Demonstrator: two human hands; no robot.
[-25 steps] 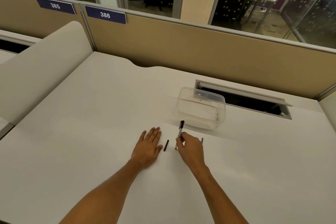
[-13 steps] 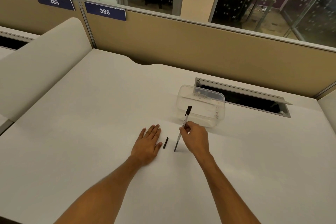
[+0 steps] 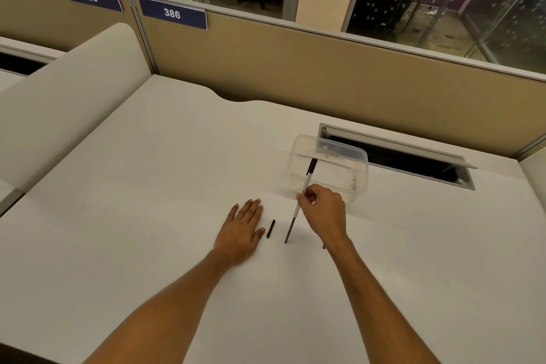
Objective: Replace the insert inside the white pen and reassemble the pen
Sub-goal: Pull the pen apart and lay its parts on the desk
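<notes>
My right hand [image 3: 325,211] pinches the white pen [image 3: 304,186] near its middle. The pen stands tilted, its black end up by the container and its dark lower end touching the desk. A small black pen part [image 3: 270,228] lies on the desk between my hands. My left hand [image 3: 242,227] rests flat, palm down, fingers together, just left of that part. A thin dark piece [image 3: 324,245] peeks out from under my right wrist; most of it is hidden.
A clear plastic container [image 3: 359,183] stands just behind my right hand. Beyond it is an open cable slot [image 3: 396,156] in the white desk [image 3: 147,186]. A tan partition [image 3: 325,74] closes the far edge. A curved divider [image 3: 68,91] rises at the left.
My right hand lifted the pen from lying on the desk to a tilted upright stance, tip down. The left hand stayed flat in place.
</notes>
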